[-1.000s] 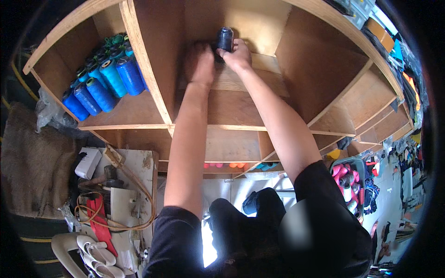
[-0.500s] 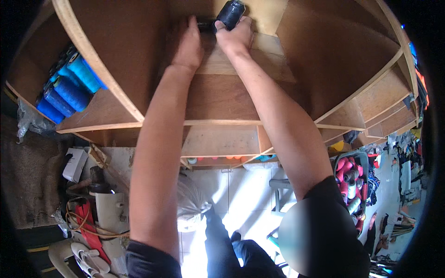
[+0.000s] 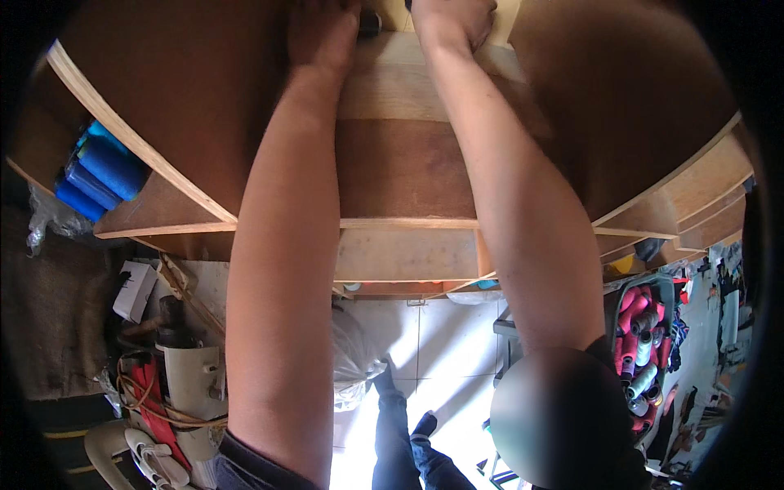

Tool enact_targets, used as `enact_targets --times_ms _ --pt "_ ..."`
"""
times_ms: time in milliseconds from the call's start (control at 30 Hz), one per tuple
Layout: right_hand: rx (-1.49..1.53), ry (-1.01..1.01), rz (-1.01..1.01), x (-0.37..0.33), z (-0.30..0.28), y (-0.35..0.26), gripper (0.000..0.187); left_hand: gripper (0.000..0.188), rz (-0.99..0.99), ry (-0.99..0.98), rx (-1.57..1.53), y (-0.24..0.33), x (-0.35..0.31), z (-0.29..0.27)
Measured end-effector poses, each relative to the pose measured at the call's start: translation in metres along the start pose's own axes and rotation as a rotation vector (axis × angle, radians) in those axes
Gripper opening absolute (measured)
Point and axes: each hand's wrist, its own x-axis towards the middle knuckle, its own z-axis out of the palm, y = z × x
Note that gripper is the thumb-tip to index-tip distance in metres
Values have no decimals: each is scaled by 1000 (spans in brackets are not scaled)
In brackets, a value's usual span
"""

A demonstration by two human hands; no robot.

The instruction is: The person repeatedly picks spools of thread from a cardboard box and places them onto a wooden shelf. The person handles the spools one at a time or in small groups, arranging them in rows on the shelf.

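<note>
Both of my arms reach up into a wooden shelf compartment. My left hand is beside its left wall, cut off by the picture's upper edge, so how its fingers are set is hidden. Right against that hand, the end of a dark thread spool shows. To the right, my right hand has its fingers curled. A small dark piece of the black thread spool shows by its thumb; the rest lies beyond the edge.
Blue thread spools lie in the neighbouring compartment at left. Below right, a grey basket holds pink and pale spools. A clear plastic bag sits on the tiled floor under the shelves. Sandals and a beige machine are at lower left.
My hands have moved further up toward the picture's upper edge. The black spool in my right hand, plainly visible before, is now almost wholly cut off.
</note>
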Motion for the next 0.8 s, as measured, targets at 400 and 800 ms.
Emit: enact_targets --times_ms 400,800 --pt "77 -557 -130 -10 20 8 30 50 -518 228 -407 -5 12 12" --pt "-263 -656 -308 -19 7 6 28 38 -439 -145 -144 5 -1 -25"
